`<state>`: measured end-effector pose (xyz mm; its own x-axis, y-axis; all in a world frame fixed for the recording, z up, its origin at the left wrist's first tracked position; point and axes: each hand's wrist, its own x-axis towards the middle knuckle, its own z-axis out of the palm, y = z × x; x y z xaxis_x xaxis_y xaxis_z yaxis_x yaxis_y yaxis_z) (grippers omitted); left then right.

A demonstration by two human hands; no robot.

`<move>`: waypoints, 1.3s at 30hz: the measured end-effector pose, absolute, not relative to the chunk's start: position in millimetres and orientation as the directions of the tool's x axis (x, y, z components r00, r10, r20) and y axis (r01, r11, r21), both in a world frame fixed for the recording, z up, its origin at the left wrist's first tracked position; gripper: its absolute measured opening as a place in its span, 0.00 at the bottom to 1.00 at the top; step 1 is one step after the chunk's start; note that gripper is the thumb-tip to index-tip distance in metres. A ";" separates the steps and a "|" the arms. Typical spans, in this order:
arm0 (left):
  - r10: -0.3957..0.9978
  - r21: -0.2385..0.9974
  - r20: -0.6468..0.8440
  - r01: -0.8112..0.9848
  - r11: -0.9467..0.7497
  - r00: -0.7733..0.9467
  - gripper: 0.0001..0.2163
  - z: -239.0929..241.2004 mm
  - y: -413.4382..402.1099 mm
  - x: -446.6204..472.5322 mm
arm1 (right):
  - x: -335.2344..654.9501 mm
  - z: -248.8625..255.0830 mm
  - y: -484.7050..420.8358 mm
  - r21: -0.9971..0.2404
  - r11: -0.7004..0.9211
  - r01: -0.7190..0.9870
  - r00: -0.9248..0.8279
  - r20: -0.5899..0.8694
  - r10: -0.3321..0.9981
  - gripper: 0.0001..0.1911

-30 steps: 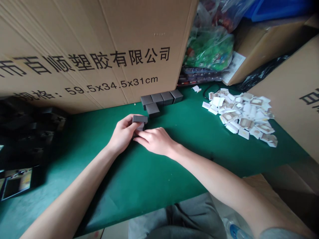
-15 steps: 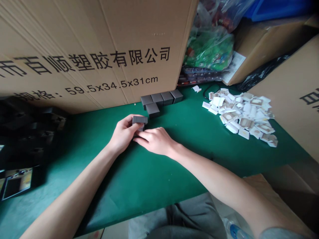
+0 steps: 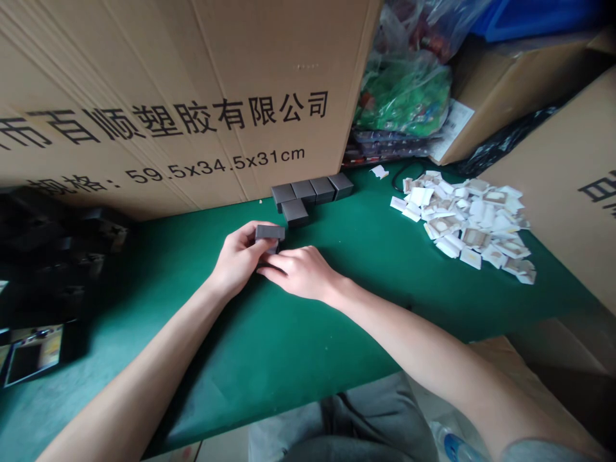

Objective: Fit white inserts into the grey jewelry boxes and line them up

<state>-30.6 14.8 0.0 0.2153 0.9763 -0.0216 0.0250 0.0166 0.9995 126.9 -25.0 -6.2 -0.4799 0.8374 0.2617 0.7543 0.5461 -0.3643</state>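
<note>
A small dark grey box (image 3: pixel 270 231) is held just above the green tabletop (image 3: pixel 298 346). My left hand (image 3: pixel 240 255) is closed around its left side, the thumb across its near face. At its lower right, my right hand (image 3: pixel 305 273) has its fingers pinched against the near side of the box. Part of the box is hidden behind my fingers, so I cannot tell whether its lid is fully on. Just beyond, one similar grey box (image 3: pixel 294 212) stands in front of a row of several more grey boxes (image 3: pixel 321 188).
A large cardboard carton (image 3: pixel 192 64) stands along the back. Black open boxes (image 3: pixel 52 256) are piled at the left. A heap of small white card pieces (image 3: pixel 469 221) lies at the right. Plastic bags (image 3: pixel 409 90) and another carton (image 3: pixel 510 83) sit at the back right.
</note>
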 end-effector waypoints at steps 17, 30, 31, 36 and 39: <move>0.975 0.999 -0.035 0.023 0.031 0.220 0.10 1.1 14.2 -30.6 | 127.3 -6.3 -25.4 -0.388 0.538 0.748 -0.479 0.245 0.843 0.19; 0.980 1.000 -0.015 0.029 0.010 0.199 0.11 -0.8 15.2 -29.9 | 127.1 -4.7 -25.9 -0.376 0.533 0.758 -0.472 0.248 0.846 0.19; 0.980 0.999 -0.008 0.032 0.002 0.197 0.10 -0.9 15.1 -29.7 | 127.1 -4.8 -25.9 -0.377 0.532 0.758 -0.471 0.247 0.847 0.18; 0.990 0.999 0.017 0.043 -0.023 0.143 0.09 -2.0 14.1 -28.1 | 127.4 -4.5 -26.0 -0.384 0.537 0.751 -0.475 0.251 0.843 0.17; 0.992 0.998 0.019 0.052 -0.026 0.124 0.09 -2.0 13.4 -27.2 | 127.5 -4.3 -26.2 -0.388 0.539 0.748 -0.476 0.253 0.842 0.17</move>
<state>-27.2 13.4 -2.0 0.1243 0.9921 0.0189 0.0516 -0.0255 0.9983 127.5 -26.2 -4.3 -0.4764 0.8421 0.2528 0.7476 0.5393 -0.3876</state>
